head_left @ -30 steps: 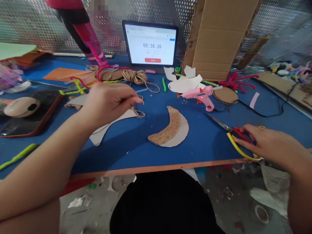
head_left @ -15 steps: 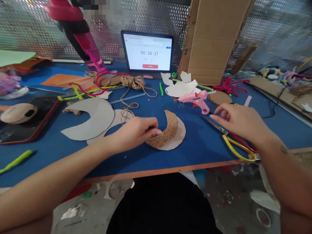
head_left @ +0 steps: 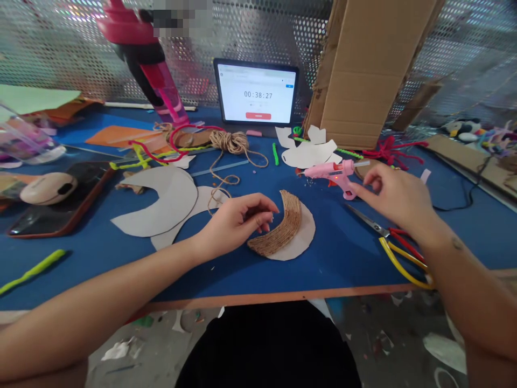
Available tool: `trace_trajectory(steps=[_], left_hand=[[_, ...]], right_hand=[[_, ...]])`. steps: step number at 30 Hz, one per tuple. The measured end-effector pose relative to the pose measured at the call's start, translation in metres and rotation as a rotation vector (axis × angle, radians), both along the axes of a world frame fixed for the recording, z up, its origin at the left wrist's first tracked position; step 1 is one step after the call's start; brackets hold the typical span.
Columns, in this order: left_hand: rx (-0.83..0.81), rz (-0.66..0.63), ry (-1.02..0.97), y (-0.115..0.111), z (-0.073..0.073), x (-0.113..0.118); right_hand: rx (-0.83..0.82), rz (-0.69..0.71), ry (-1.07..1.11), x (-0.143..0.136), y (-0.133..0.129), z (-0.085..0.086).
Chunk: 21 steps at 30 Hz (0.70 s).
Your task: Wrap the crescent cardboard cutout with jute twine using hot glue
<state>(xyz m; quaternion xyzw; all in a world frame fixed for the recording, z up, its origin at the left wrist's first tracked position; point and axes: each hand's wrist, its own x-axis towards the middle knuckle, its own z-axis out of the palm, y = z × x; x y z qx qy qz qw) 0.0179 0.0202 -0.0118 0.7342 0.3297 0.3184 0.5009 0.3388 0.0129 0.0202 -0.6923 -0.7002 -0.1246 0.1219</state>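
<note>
On the blue tabletop (head_left: 266,283), near the middle of its front edge, lies a card piece (head_left: 306,230) partly covered by a crescent of twine (head_left: 291,215). The person's left hand (head_left: 237,222) is just beside the crescent's inner curve, fingers curled; from here I can't tell whether they pinch anything. The right hand (head_left: 404,198) is at the handle of the pink glue gun (head_left: 334,171), thumb and fingers apart. Scissors (head_left: 382,230) lie between that hand and the front edge; a twine ball (head_left: 230,143) sits toward the back edge.
</note>
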Motion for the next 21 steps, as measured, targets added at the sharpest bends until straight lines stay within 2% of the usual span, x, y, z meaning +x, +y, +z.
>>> trace_trajectory(steps=[1, 2, 5, 8, 11, 13, 16, 21], left_hand=[[-0.037, 0.011, -0.03, 0.0, 0.0, 0.001], [-0.066, 0.02, -0.053, -0.001, 0.0, 0.003], [-0.089, 0.041, -0.081, -0.005, 0.003, 0.01], [-0.067, 0.006, -0.097, -0.013, 0.01, 0.018], [-0.121, -0.078, -0.108, -0.023, 0.015, 0.023], [-0.162, -0.119, -0.109, -0.029, 0.016, 0.024], [-0.174, -0.174, -0.102, -0.035, 0.017, 0.022], [-0.108, -0.244, -0.087, -0.042, 0.02, 0.02]], right_hand=[[0.019, 0.0, -0.008, -0.006, -0.01, 0.005], [0.037, 0.066, 0.0, -0.013, -0.02, 0.009], [-0.055, 0.44, 0.051, -0.041, -0.042, 0.017], [-0.05, 0.66, 0.035, -0.068, -0.049, 0.017], [0.0, 0.85, -0.046, -0.086, -0.049, 0.012], [0.051, 0.915, -0.118, -0.092, -0.05, 0.01], [0.11, 0.93, -0.166, -0.094, -0.054, 0.009], [0.102, 0.999, -0.176, -0.093, -0.061, 0.011]])
